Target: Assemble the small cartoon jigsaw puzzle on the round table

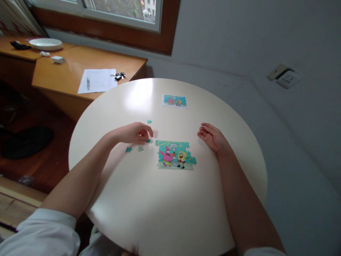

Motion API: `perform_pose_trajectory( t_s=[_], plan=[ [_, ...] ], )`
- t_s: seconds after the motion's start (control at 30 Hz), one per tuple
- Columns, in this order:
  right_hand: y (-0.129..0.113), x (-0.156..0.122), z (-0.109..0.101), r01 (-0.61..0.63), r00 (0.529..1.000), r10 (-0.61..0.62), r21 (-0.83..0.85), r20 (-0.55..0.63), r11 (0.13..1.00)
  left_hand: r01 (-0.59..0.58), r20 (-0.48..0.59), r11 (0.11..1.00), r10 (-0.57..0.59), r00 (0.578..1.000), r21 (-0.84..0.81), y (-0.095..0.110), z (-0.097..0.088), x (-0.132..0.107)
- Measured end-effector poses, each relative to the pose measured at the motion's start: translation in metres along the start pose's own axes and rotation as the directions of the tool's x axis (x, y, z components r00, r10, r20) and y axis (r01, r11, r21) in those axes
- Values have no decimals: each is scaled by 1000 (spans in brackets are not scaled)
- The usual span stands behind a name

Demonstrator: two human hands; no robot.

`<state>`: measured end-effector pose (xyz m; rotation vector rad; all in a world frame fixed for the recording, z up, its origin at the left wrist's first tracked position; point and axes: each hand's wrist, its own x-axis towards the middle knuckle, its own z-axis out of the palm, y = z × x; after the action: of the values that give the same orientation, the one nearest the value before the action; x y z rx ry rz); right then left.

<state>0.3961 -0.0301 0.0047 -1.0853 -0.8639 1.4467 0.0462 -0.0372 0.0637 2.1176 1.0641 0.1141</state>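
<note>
As if exposing SpongeBob jigsaw point(173, 156), noted left hand point(134, 132) (grip indeterminable) at its ten o'clock, unclasped right hand point(213, 138) at two.

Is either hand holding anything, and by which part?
Nothing shows in the right hand. The left hand is beside a puzzle piece; whether it's held cannot be told.

The person's bare left forearm point(87, 174) reaches forward and inward, its wrist point(113, 137) bent so that the left hand point(137, 132) points right, back up, fingers curled downward; whether they pinch anything cannot be told. The bare right forearm point(239, 195) slants forward and inward too, the right hand point(211, 137) relaxed, fingers loosely bent, well apart from the left.
</note>
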Motion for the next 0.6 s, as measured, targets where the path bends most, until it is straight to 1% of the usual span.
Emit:
perform_pose_trajectory(
  t_s=[0.27, 0.47, 0.6],
  plan=[
    [0, 1, -2, 8, 1000, -7, -37, 23, 999, -27, 16, 1000, 26, 1000, 10, -3, 1, 0],
    [0, 0, 0, -12, 1000, 12, 10, -8, 1000, -28, 11, 998, 27, 1000, 50, -1, 0, 1],
    [-1, 0, 0, -3, 1000, 3, -20, 6, 1000, -28, 9, 999, 28, 1000, 39, -1, 1, 0]
  ],
)
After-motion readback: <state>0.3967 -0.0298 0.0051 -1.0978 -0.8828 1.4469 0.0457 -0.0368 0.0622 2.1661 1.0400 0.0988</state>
